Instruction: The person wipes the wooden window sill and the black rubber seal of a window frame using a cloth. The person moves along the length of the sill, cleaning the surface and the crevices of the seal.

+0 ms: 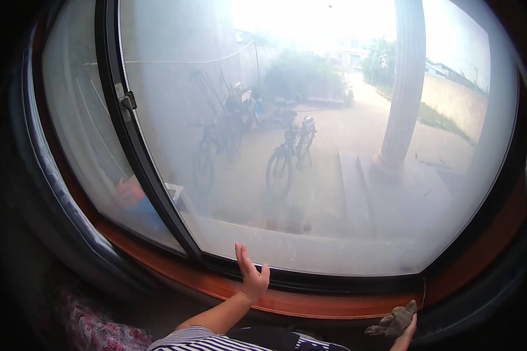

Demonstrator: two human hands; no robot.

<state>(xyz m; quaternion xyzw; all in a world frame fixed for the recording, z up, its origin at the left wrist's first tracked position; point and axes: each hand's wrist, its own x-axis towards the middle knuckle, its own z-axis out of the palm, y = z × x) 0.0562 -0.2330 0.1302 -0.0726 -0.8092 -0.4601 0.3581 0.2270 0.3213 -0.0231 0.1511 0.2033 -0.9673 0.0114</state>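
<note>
My left hand [252, 276] is raised in front of the lower edge of the window, fingers apart, holding nothing; whether its fingertips touch the pane is unclear. At the lower right, my right hand [407, 334] holds a crumpled grey-brown cloth [394, 321] near the right end of the reddish wooden window sill [307, 306]. Beyond both hands stands the large glass pane [325, 210], hazy and smeared-looking, in a black frame. A latch [127, 101] sits on the upright frame bar at the left.
A floral cloth [105, 329] lies at the lower left. Through the glass show a bicycle [281, 169], more two-wheelers, a fluted column [402, 87], bushes and a yard wall [454, 98]. Red and blue items stand behind the left pane [79, 131].
</note>
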